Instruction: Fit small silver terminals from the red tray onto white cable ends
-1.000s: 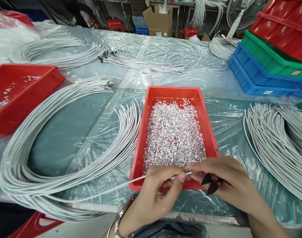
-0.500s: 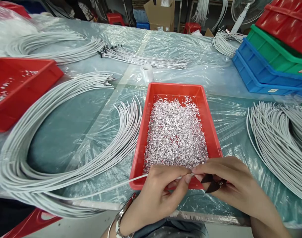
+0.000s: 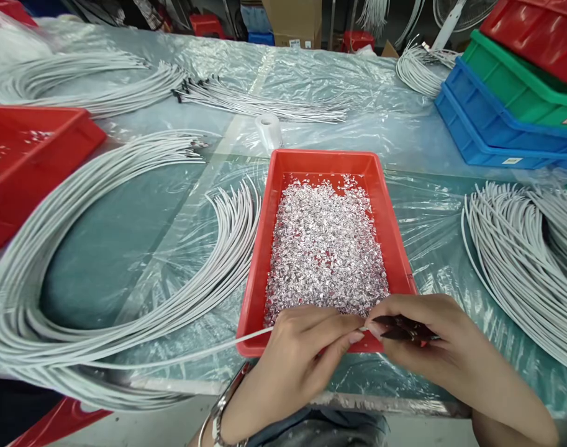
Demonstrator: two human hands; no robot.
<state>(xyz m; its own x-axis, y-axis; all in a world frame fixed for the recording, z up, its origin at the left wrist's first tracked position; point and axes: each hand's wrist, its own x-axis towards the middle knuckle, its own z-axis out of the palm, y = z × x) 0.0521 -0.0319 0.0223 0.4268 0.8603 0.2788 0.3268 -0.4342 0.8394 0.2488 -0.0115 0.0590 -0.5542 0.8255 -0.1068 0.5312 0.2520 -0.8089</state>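
Since half a second ago: the dark tool (image 3: pixel 404 329) in our right hand (image 3: pixel 432 335) has swung from blades splayed downward to blades nearly together, pointing left at the cable tip; our left hand (image 3: pixel 306 354) has closed up more, its fingers bunched over the thumb; the tray is about where it was.

Hands now: left pinches one white cable (image 3: pixel 208 352) just short of its end; right is curled around the tool, fingertips at that end; whether they grip the cable too, we can't tell. Cable end sits over the near rim of the red tray (image 3: pixel 392 248); the rest runs left to the large coil (image 3: pixel 27 279).

Counts: two hands, one tool; one tray of silver bits (image 3: pixel 325 242), too many to count; one second red tray (image 3: pixel 36 186) at left; one clear roll (image 3: pixel 270 130) behind ours.
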